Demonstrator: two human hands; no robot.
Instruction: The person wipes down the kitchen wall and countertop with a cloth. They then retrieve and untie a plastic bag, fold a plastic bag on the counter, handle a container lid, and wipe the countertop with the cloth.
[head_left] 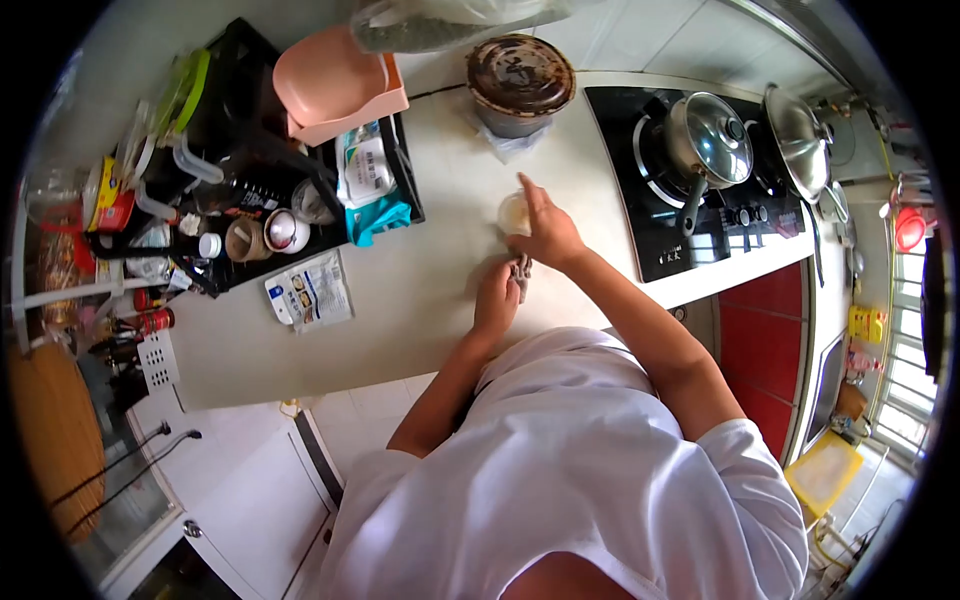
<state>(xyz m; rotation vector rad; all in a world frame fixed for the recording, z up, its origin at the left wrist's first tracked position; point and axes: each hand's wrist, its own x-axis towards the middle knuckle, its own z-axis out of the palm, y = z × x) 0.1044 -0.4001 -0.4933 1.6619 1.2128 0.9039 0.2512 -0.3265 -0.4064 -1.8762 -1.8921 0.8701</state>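
Head-worn view down onto counter (pixel 415 290)

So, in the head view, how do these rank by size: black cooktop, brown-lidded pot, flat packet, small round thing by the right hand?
Largest to smallest:
Black cooktop
Brown-lidded pot
Flat packet
Small round thing, partly hidden by the right hand

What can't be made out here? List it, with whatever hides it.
All in the head view:
Grey-brown thing beside the left hand: partly covered by fingers.
Pale round thing: right side behind the right hand.
Tub contents: under the lid.
Packet: small print too tiny.
Plastic bag: cut by top edge.
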